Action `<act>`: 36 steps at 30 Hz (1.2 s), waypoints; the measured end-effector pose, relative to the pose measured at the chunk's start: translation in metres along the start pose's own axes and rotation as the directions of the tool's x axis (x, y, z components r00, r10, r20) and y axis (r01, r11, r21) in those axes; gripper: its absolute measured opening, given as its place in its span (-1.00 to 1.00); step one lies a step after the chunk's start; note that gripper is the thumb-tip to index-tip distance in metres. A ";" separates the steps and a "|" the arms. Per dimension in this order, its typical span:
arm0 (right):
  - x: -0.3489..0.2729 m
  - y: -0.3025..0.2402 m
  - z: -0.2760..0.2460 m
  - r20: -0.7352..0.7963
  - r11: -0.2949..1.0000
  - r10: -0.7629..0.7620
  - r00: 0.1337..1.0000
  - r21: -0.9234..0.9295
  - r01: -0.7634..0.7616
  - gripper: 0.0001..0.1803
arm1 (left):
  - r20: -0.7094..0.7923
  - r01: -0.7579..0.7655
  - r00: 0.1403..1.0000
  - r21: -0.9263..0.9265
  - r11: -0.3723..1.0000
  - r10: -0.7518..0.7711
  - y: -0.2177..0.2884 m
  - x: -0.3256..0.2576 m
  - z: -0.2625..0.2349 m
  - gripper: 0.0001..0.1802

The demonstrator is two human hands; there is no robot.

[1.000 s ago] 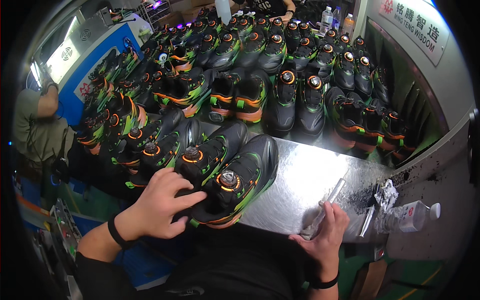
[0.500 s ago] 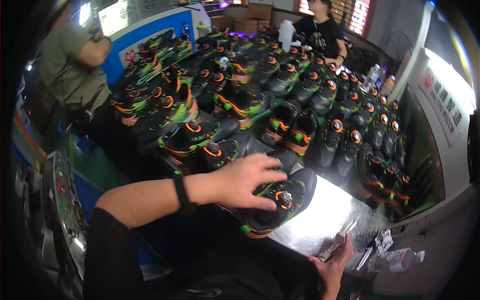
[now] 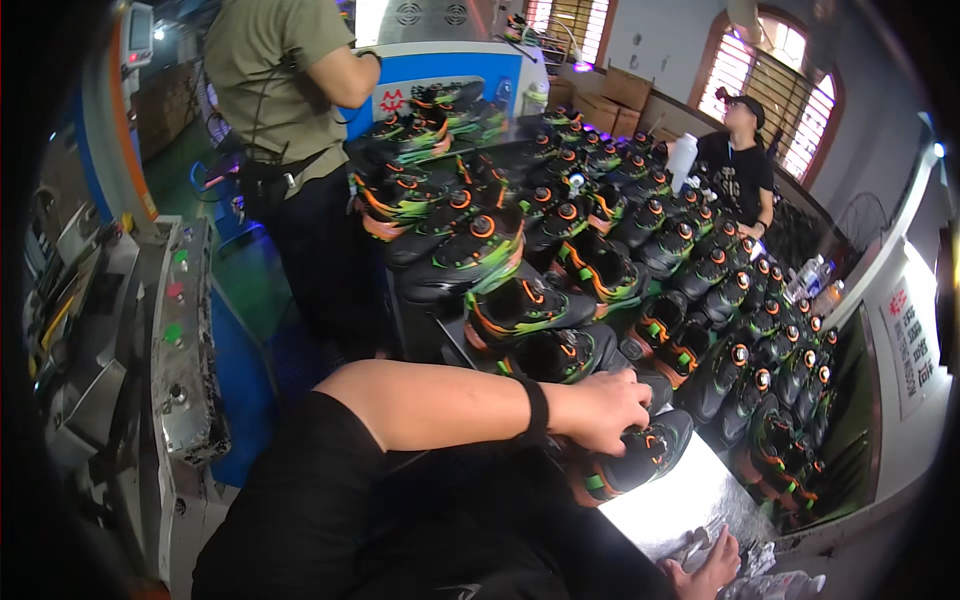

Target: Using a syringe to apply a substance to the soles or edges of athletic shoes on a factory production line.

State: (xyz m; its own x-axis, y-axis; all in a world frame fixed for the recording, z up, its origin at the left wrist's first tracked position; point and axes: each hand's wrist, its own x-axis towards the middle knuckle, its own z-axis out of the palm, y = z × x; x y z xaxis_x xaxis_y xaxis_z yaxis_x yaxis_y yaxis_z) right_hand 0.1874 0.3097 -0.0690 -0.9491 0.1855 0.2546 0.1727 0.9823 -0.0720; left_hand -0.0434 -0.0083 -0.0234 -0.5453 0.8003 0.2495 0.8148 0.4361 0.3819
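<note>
My left hand reaches across from the left and grips the top of a black shoe with green and orange trim. The shoe lies at the near edge of a shiny metal table. A dark band circles my left wrist. My right hand shows only partly at the lower edge, resting on the table near some crumpled wrapping. What it holds, if anything, is hidden. Rows of similar black shoes cover the table beyond the held one.
A person in an olive shirt stands at the table's far left corner. Another person in black with a cap stands at the far right. A grey machine panel with coloured buttons runs along my left. Bottles stand right.
My head has swung left and up, bringing the machine panel and both people into view. My left hand stays on the black shoe. My right hand has slid to the lower edge.
</note>
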 end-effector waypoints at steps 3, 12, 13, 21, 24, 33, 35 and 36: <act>0.004 0.006 -0.009 -0.224 0.972 -0.173 0.959 0.119 0.203 0.02 | -0.013 0.003 1.000 0.007 1.000 -0.003 -0.002 -0.001 0.001 -0.53; 0.013 -0.077 -0.153 -0.486 0.850 -0.372 0.791 0.164 0.500 -0.39 | 0.018 0.024 1.000 0.010 1.000 -0.024 -0.001 -0.001 -0.001 -0.55; 0.013 -0.087 -0.164 -0.545 0.799 -0.396 0.739 0.192 0.570 -0.41 | 0.037 0.031 0.999 0.011 0.999 -0.031 0.000 0.001 -0.002 -0.55; 0.051 -0.151 -0.214 -0.801 0.322 -0.479 0.359 0.220 0.921 -0.13 | 0.036 0.025 0.999 -0.019 1.000 -0.024 0.001 -0.004 -0.007 -0.52; 0.073 -0.150 -0.235 -0.801 0.045 -0.560 0.212 0.226 0.973 -0.20 | 0.046 0.019 0.999 -0.023 1.000 -0.018 0.000 0.001 -0.006 -0.53; 0.071 -0.125 -0.234 -0.755 0.315 -0.474 0.452 0.334 0.888 -0.21 | 0.100 0.029 0.995 -0.023 0.999 -0.027 0.001 0.009 -0.009 -0.55; 0.073 -0.123 -0.234 -0.760 0.324 -0.460 0.459 0.338 0.884 -0.22 | 0.081 0.017 0.997 -0.035 0.999 -0.014 0.002 0.006 -0.010 -0.54; 0.099 -0.176 -0.248 -0.766 0.316 -0.449 0.460 0.346 0.883 -0.23 | 0.099 0.018 0.995 -0.034 0.999 -0.015 0.001 0.005 -0.008 -0.54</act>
State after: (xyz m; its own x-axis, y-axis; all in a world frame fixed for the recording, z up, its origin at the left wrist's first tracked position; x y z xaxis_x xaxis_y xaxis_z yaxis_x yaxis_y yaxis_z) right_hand 0.1286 0.1606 0.2075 -0.3129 -0.3373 0.8879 -0.8751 0.4657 -0.1315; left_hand -0.0466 -0.0070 -0.0143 -0.5352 0.8304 0.1549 0.7976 0.4364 0.4164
